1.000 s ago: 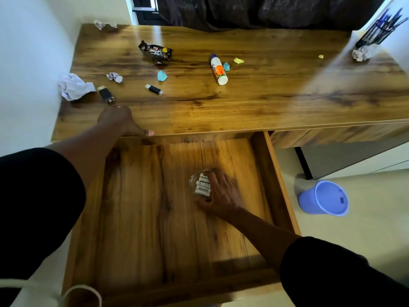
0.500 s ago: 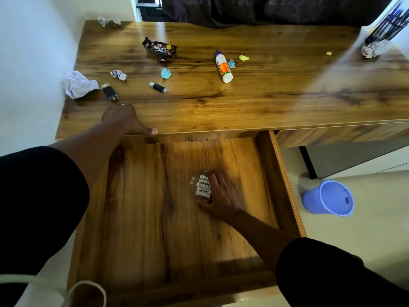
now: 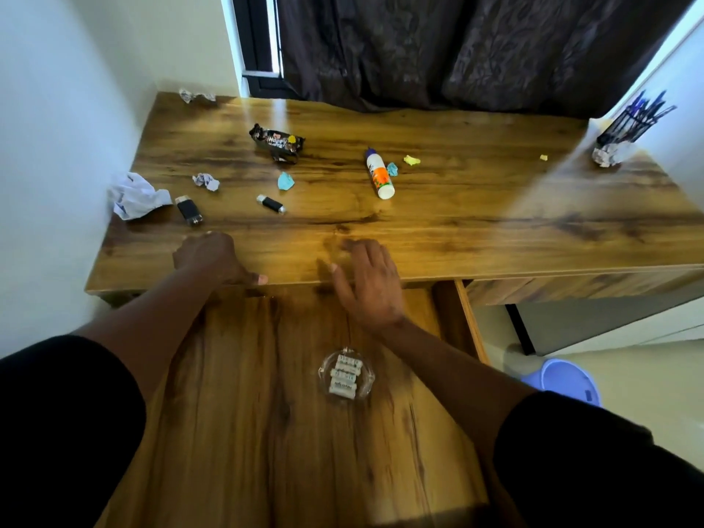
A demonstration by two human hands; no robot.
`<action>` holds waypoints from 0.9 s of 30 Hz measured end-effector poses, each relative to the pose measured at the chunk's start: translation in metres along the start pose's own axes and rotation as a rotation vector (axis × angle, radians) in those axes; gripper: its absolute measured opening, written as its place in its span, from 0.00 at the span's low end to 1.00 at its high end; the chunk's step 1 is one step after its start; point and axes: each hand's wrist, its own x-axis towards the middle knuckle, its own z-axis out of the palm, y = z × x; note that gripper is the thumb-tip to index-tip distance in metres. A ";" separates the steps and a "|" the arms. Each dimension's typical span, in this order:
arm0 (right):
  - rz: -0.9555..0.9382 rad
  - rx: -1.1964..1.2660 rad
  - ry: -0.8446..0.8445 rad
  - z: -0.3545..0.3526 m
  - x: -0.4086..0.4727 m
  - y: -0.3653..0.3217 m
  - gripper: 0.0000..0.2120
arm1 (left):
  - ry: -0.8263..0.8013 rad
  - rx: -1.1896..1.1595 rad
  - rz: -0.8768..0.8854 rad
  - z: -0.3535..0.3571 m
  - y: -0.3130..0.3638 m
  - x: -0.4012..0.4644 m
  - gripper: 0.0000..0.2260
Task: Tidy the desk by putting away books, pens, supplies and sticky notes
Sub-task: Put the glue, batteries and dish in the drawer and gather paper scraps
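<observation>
Right now your right hand (image 3: 367,285) is empty, fingers spread loose and blurred over the desk's (image 3: 457,222) front edge, so you look to be between items: the glass dish of batteries (image 3: 346,375) sits alone on the floor of the open drawer (image 3: 244,413), and the next pick is likely up on the desk. Your left hand (image 3: 213,259) rests flat on the front edge near the left corner, holding nothing. Nearest candidates: black USB stick (image 3: 271,204) and a second black stick (image 3: 189,210) toward the left edge, glue bottle (image 3: 379,177) lying near the middle. Crumpled paper scraps are scattered toward the left and back edges; the snack wrapper (image 3: 277,142) looks like trash for the blue bin (image 3: 567,381) on the floor, which is partly cut off by your arm. Pen holder (image 3: 624,131) stands at the right back corner. Your right fingertips are smeared by motion, and the drawer's near end is hidden by your sleeves
</observation>
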 end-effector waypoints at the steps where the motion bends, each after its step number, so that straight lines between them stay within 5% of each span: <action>1: 0.019 0.013 0.032 0.001 0.018 0.003 0.19 | -0.003 -0.003 -0.006 0.002 0.000 0.001 0.51; 11: 0.445 -0.221 -0.034 0.017 0.172 0.069 0.27 | 0.007 -0.034 -0.114 0.012 0.000 0.010 0.61; 20: 0.591 -0.257 -0.135 0.037 0.209 0.094 0.30 | -0.017 0.001 -0.091 0.010 0.005 0.014 0.66; 27: 0.875 0.204 -0.053 0.032 0.186 0.077 0.27 | -0.037 0.014 -0.065 0.002 0.007 0.004 0.59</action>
